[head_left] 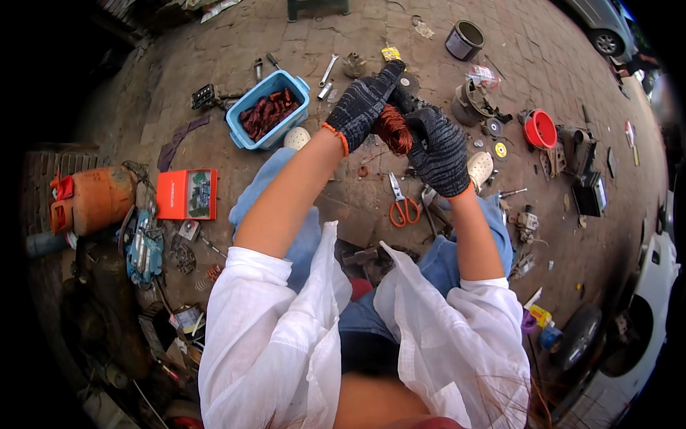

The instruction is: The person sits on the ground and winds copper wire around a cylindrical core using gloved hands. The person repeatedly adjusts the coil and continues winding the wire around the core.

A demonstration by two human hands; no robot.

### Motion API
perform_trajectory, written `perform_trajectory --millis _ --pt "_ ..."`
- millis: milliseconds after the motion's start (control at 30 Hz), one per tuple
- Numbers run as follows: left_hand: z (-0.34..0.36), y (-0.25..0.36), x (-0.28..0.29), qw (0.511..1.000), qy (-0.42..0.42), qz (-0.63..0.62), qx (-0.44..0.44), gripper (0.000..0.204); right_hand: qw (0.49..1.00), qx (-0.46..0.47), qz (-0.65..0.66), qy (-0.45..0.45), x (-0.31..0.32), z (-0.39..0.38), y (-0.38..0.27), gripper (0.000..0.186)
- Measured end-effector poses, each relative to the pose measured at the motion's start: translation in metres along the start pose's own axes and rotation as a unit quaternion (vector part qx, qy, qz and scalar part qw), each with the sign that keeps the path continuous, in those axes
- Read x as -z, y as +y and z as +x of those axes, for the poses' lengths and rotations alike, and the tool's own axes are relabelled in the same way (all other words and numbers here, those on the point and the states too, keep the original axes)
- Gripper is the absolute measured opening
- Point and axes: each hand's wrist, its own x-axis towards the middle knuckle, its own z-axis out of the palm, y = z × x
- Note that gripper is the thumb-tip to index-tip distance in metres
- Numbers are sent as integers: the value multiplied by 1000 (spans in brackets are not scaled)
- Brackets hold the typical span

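My left hand (361, 104), in a dark knit glove with orange cuff, is closed at the upper end of a reddish copper wire coil (393, 130). My right hand (436, 150), gloved alike, grips the coil's right side with curled fingers; a dark part between the hands is too hidden to name. Beneath them lie orange-handled scissors (404, 209) and small metal bits. Left of my hands stands a blue plastic tub (236, 129) holding dark red-brown coils (266, 114). My feet in cream clogs (480, 167) are on either side.
Around me lie a red box (179, 193), an orange gas cylinder (96, 200), a wrench (329, 68), metal cans (464, 40), a red bowl (541, 130), motor parts (575, 150) and a tire (576, 336) on brick paving. Cars stand at the right; a person shows near the upper right edge.
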Motion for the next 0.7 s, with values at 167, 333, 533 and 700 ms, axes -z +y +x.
perform_trajectory --millis 167,333,533,700 --pt "3 -22 10 801 39 483 -353 40 997 -75 24 -14 -1 4 3 13" --pt "-2 -18 -1 750 131 548 -346 31 972 -203 116 2 -8 5 -1 12" --pt "3 -17 3 800 123 499 -310 27 981 -182 54 30 -18 3 -22 16" --pt "14 -30 21 812 59 524 -249 27 984 -161 55 -53 -15 4 -34 36"
